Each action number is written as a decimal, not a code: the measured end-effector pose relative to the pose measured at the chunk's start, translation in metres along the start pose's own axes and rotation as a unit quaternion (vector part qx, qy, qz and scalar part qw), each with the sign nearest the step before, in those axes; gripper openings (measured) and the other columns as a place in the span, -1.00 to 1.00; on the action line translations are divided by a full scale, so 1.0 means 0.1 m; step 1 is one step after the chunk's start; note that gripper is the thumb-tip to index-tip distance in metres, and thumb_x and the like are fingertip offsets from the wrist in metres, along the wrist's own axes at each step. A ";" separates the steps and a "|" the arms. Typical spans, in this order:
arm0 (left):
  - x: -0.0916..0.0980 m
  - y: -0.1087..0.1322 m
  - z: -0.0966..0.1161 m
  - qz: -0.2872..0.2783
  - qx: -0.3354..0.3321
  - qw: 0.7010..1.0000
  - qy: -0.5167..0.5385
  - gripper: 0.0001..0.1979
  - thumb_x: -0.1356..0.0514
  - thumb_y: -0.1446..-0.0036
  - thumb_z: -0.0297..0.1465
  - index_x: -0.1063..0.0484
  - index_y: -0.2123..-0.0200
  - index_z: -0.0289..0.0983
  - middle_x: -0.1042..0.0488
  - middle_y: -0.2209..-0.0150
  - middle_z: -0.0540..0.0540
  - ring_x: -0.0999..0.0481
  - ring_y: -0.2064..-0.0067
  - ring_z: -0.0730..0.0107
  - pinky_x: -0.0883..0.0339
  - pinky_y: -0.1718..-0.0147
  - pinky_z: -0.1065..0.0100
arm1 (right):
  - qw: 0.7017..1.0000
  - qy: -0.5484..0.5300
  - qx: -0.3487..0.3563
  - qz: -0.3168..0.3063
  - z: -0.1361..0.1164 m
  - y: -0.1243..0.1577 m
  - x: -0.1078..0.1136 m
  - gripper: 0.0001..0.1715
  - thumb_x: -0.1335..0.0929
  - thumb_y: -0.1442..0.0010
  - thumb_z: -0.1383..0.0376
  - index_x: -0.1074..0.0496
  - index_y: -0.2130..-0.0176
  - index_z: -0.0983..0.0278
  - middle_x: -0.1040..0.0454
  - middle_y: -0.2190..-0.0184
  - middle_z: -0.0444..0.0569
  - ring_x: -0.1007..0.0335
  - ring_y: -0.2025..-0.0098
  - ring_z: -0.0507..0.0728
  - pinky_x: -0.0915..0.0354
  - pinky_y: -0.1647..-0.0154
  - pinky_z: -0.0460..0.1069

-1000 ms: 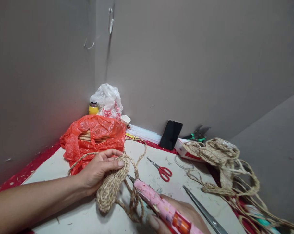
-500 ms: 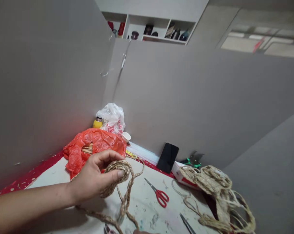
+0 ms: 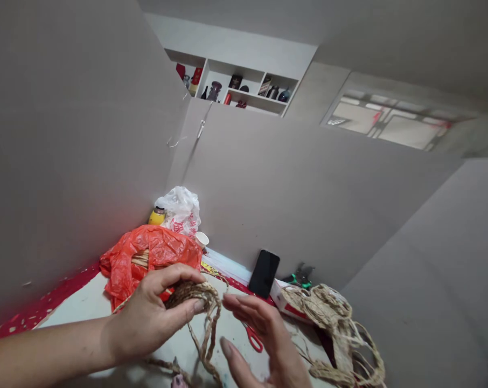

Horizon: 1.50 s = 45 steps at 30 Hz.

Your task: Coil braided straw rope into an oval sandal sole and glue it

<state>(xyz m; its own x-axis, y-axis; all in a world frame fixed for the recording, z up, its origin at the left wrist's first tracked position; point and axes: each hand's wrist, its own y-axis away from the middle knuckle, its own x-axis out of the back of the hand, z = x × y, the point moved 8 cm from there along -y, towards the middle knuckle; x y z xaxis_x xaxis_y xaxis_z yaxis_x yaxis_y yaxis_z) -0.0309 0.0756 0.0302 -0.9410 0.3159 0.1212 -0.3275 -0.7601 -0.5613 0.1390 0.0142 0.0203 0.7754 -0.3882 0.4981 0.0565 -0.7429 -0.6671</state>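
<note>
Braided straw piece, taken as the centre of the clock, is held up over a pale work sheet edged by red patterned cloth. A heap of straw braid spreads at three o'clock, next to a red-and-white box. At eleven o'clock bulges a red plastic bag, straw stalks showing through its opening. The left hand comes in from nine o'clock and pinches the piece between thumb and fingers; the right hand, at four o'clock, is wide, thumb and fingers parted, fingertips just beside the braid strands hanging toward five o'clock. A dark phone leans between two and three o'clock. Red-handled scissors lie at four o'clock, partly behind the right hand. Something pink at six o'clock may be a tool's handle, but the lower edge cuts it off.
</note>
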 end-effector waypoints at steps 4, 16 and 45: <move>-0.04 0.03 0.02 -0.009 0.007 1.000 0.014 -0.81 -0.22 -0.05 -0.50 -0.46 0.22 -0.19 -0.55 0.32 -0.04 -0.50 0.24 0.35 -0.40 0.32 0.40 | 0.996 -0.083 0.010 0.045 -0.04 -0.05 -0.17 -0.56 -0.34 -0.11 0.42 -0.23 0.02 0.14 -0.53 0.29 -0.10 -0.54 0.28 0.06 -0.43 0.17 -0.10; -0.04 0.07 -0.13 0.015 0.092 0.995 0.045 -0.78 -0.30 0.02 -0.43 -0.51 0.23 -0.13 -0.55 0.32 -0.04 -0.49 0.25 0.29 -0.37 0.33 0.39 | 0.996 -0.012 0.070 0.061 -0.13 0.01 -0.05 -0.76 -0.35 -0.13 0.39 -0.45 0.16 0.18 -0.53 0.49 -0.13 -0.40 0.61 0.00 -0.38 0.52 -0.14; -0.22 0.06 -0.41 -0.003 0.213 0.945 0.250 -0.73 -0.34 0.08 -0.43 -0.46 0.24 -0.22 -0.51 0.33 0.01 -0.44 0.31 0.42 -0.32 0.27 0.36 | 0.995 -0.069 0.014 0.072 -0.12 0.01 -0.22 -0.88 -0.32 -0.15 0.35 -0.44 0.25 0.22 -0.47 0.60 -0.16 -0.36 0.66 -0.01 -0.29 0.63 -0.17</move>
<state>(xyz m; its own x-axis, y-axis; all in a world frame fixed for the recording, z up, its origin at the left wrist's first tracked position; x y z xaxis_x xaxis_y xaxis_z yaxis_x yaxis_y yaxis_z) -0.0093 0.0871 -0.0095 -0.8164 0.4686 -0.3375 -0.4369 -0.8834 -0.1694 0.1147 0.0154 0.0152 0.8551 -0.4099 0.3174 -0.0447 -0.6682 -0.7426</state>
